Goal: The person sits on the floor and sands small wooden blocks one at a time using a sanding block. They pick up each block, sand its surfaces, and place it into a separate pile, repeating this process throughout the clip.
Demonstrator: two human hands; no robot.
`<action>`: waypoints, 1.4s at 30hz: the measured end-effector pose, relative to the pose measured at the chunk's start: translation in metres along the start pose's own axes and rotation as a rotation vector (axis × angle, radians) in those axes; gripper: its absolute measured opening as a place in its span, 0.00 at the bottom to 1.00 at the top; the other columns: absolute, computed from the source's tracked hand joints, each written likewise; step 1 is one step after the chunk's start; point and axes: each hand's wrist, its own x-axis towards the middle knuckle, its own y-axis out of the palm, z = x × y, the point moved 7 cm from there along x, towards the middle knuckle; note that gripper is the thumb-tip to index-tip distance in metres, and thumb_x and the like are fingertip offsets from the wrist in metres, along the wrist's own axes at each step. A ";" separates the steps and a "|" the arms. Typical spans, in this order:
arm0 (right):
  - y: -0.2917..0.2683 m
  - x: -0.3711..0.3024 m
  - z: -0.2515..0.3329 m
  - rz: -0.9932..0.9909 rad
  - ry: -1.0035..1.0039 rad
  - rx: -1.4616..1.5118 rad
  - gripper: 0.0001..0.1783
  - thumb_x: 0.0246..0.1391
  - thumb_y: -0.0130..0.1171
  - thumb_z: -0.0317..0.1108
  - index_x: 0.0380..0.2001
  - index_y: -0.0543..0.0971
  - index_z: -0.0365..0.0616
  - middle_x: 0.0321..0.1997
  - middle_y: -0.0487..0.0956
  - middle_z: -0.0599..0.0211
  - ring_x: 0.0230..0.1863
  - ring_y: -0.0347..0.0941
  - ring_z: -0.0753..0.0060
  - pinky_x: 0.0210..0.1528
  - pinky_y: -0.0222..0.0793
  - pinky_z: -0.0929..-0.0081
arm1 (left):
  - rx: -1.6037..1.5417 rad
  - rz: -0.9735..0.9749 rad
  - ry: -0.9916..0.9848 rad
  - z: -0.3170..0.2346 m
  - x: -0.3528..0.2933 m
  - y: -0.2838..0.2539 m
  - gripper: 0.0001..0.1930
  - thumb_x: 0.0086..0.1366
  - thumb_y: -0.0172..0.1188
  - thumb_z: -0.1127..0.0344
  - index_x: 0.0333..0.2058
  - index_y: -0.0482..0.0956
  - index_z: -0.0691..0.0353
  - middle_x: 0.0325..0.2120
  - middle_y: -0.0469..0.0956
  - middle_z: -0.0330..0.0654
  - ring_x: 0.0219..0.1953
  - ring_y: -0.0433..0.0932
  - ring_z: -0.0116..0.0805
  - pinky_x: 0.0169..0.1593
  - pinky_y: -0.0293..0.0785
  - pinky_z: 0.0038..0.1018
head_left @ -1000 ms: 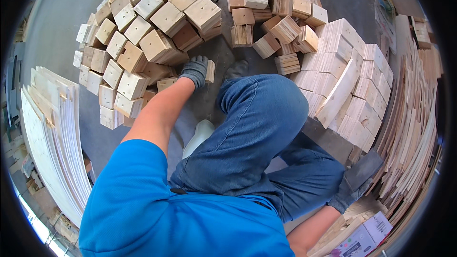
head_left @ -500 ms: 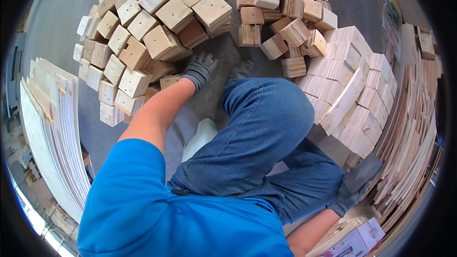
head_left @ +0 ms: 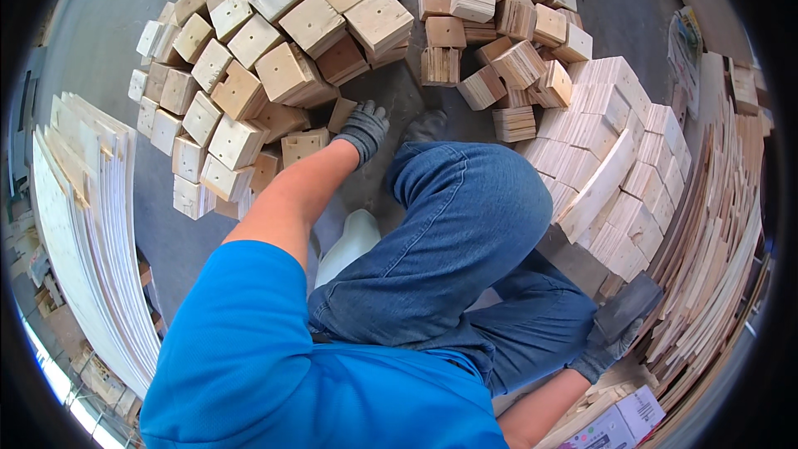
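Note:
My left hand (head_left: pixel 364 129), in a grey glove, is at the near side of a big stack of wooden blocks (head_left: pixel 309 23) with small holes in their faces. Its fingers are curled beside a small wooden piece (head_left: pixel 340 115) at the stack's lower edge and seem to grip it; the contact is partly hidden. Out to the right, beyond my bent knee, my gloved right hand (head_left: pixel 600 356) is closed round a dark grey, blocky object (head_left: pixel 633 303) whose kind I cannot make out.
A looser heap of blocks (head_left: pixel 519 62) lies ahead right. Beside it are neat bundles of pale wood pieces (head_left: pixel 573 154) with a strip across. Long wooden strips (head_left: pixel 706 274) line the right, thin sheets (head_left: pixel 96 233) the left. A printed box (head_left: pixel 619 424) is at lower right.
My left hand has shifted slightly right and nearer, and a small wooden piece now shows beside its fingers. My right hand stays nearly where it was.

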 end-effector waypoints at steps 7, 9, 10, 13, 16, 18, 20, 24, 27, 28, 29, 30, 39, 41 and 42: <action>0.013 0.006 -0.009 -0.196 -0.034 -0.069 0.42 0.68 0.67 0.55 0.73 0.70 0.36 0.66 0.79 0.47 0.61 0.78 0.46 0.61 0.79 0.49 | 0.031 -0.081 -0.089 0.015 -0.018 -0.011 0.21 0.70 0.55 0.61 0.59 0.81 0.57 0.70 0.70 0.53 0.73 0.66 0.60 0.74 0.62 0.56; 0.012 0.007 -0.010 -0.203 -0.044 -0.109 0.42 0.68 0.67 0.55 0.72 0.70 0.36 0.66 0.79 0.48 0.61 0.78 0.47 0.61 0.79 0.50 | 0.054 0.096 -0.031 0.012 -0.010 -0.023 0.21 0.70 0.55 0.60 0.60 0.81 0.56 0.71 0.69 0.52 0.75 0.64 0.58 0.74 0.61 0.57; 0.010 0.006 -0.011 -0.189 -0.025 -0.096 0.42 0.69 0.66 0.54 0.74 0.69 0.37 0.69 0.77 0.49 0.64 0.76 0.47 0.65 0.75 0.49 | 0.066 0.184 0.001 0.010 -0.009 -0.024 0.22 0.71 0.55 0.60 0.60 0.81 0.56 0.72 0.69 0.52 0.76 0.64 0.57 0.74 0.61 0.57; 0.013 0.013 -0.014 -0.115 0.029 -0.060 0.43 0.71 0.64 0.53 0.77 0.65 0.38 0.73 0.74 0.50 0.69 0.72 0.48 0.72 0.69 0.48 | 0.180 -0.004 0.178 0.003 -0.020 -0.013 0.20 0.70 0.54 0.60 0.58 0.83 0.54 0.70 0.71 0.49 0.74 0.66 0.55 0.74 0.62 0.57; 0.022 0.010 -0.013 -0.085 0.041 -0.057 0.42 0.71 0.64 0.52 0.76 0.66 0.37 0.73 0.75 0.50 0.68 0.74 0.48 0.71 0.71 0.48 | 0.159 -0.148 0.197 0.011 -0.024 0.007 0.19 0.71 0.53 0.61 0.55 0.85 0.54 0.68 0.73 0.47 0.73 0.67 0.55 0.74 0.62 0.58; 0.029 0.010 -0.015 -0.122 0.017 -0.063 0.42 0.71 0.65 0.52 0.76 0.67 0.37 0.72 0.76 0.50 0.67 0.75 0.48 0.70 0.72 0.48 | 0.167 -0.091 0.227 0.014 -0.026 0.007 0.18 0.72 0.52 0.61 0.55 0.85 0.53 0.68 0.74 0.47 0.75 0.67 0.55 0.74 0.61 0.59; 0.049 0.006 -0.017 -0.085 0.003 -0.098 0.41 0.70 0.65 0.52 0.75 0.68 0.37 0.70 0.77 0.49 0.66 0.76 0.48 0.69 0.73 0.49 | 0.203 -0.047 0.220 0.016 -0.028 0.007 0.18 0.73 0.51 0.61 0.55 0.85 0.53 0.67 0.74 0.46 0.75 0.66 0.54 0.74 0.60 0.61; 0.045 0.004 -0.017 -0.077 -0.003 -0.116 0.40 0.70 0.67 0.51 0.73 0.70 0.36 0.67 0.79 0.49 0.64 0.76 0.49 0.68 0.74 0.51 | 0.279 0.106 0.217 0.012 -0.030 -0.025 0.20 0.73 0.51 0.62 0.56 0.87 0.51 0.66 0.76 0.45 0.74 0.67 0.53 0.74 0.57 0.64; 0.039 0.008 -0.017 -0.078 0.028 -0.104 0.39 0.70 0.67 0.51 0.72 0.70 0.35 0.65 0.80 0.50 0.63 0.77 0.51 0.67 0.75 0.52 | 0.282 0.180 0.200 0.005 -0.029 -0.032 0.20 0.72 0.52 0.63 0.56 0.88 0.53 0.64 0.78 0.46 0.71 0.70 0.54 0.74 0.55 0.66; 0.037 0.009 -0.018 -0.096 0.025 -0.097 0.39 0.69 0.67 0.51 0.72 0.71 0.35 0.65 0.80 0.50 0.62 0.77 0.51 0.68 0.75 0.53 | 0.280 0.185 0.188 0.004 -0.028 -0.031 0.20 0.72 0.52 0.63 0.56 0.88 0.54 0.63 0.79 0.46 0.70 0.71 0.55 0.73 0.55 0.67; 0.036 0.009 -0.019 -0.116 0.023 -0.091 0.39 0.69 0.67 0.51 0.72 0.71 0.34 0.65 0.80 0.50 0.62 0.77 0.51 0.68 0.75 0.54 | 0.263 0.212 0.156 0.004 -0.028 -0.030 0.20 0.72 0.52 0.63 0.56 0.88 0.55 0.62 0.79 0.46 0.69 0.72 0.55 0.73 0.56 0.66; 0.035 0.009 -0.019 -0.137 0.021 -0.084 0.39 0.69 0.68 0.51 0.71 0.71 0.34 0.65 0.80 0.51 0.62 0.77 0.52 0.68 0.74 0.54 | 0.245 0.238 0.126 0.004 -0.027 -0.029 0.20 0.72 0.53 0.64 0.55 0.89 0.56 0.61 0.80 0.47 0.68 0.73 0.55 0.73 0.56 0.66; 0.033 0.006 -0.017 -0.112 0.010 -0.146 0.38 0.70 0.67 0.51 0.71 0.72 0.34 0.67 0.79 0.52 0.62 0.77 0.53 0.69 0.73 0.56 | 0.218 0.316 0.045 0.006 -0.016 -0.011 0.22 0.76 0.54 0.59 0.61 0.86 0.58 0.63 0.78 0.50 0.68 0.73 0.56 0.72 0.58 0.68; 0.034 0.005 -0.016 -0.090 0.021 -0.140 0.39 0.69 0.67 0.51 0.72 0.71 0.34 0.67 0.79 0.51 0.63 0.77 0.53 0.69 0.73 0.55 | 0.195 0.318 0.044 0.003 -0.017 -0.011 0.21 0.75 0.55 0.60 0.61 0.86 0.57 0.63 0.78 0.51 0.68 0.72 0.57 0.72 0.56 0.69; 0.034 0.004 -0.016 -0.080 0.027 -0.139 0.40 0.69 0.68 0.52 0.72 0.71 0.34 0.67 0.79 0.51 0.63 0.76 0.53 0.70 0.73 0.55 | 0.192 0.314 0.041 0.003 -0.018 -0.011 0.22 0.75 0.55 0.60 0.62 0.86 0.57 0.63 0.78 0.51 0.68 0.72 0.57 0.73 0.55 0.70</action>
